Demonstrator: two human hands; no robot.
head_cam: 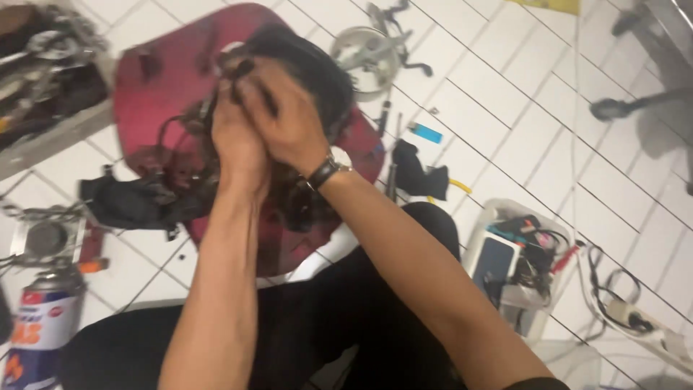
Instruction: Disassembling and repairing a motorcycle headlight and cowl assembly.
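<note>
head view: one camera, looking down at a white tiled floor [548, 123], person seated.
left hand [234, 141]: closed over a tangle of dark wires [189, 133], pressed against the right hand.
right hand [289, 119]: wrist watch on, fingers curled onto the black housing [317, 68]; exact grip hidden.
hands: together, clamped on the wires and housing, fingertips out of sight.
work piece: red panel [162, 79] lies on the floor just ahead of the knees, housing and wires on top of it.
nearby: gas canister [43, 325] at left, blue lighter [426, 132] right of the panel, clear tub of tools [520, 263], power strip [635, 318].
risk: pulling hard could snap a wire or tear a connector; panel may slide on the tiles.
risk 2: canister and lighter sit near the work; a knock could tip the canister.
</note>
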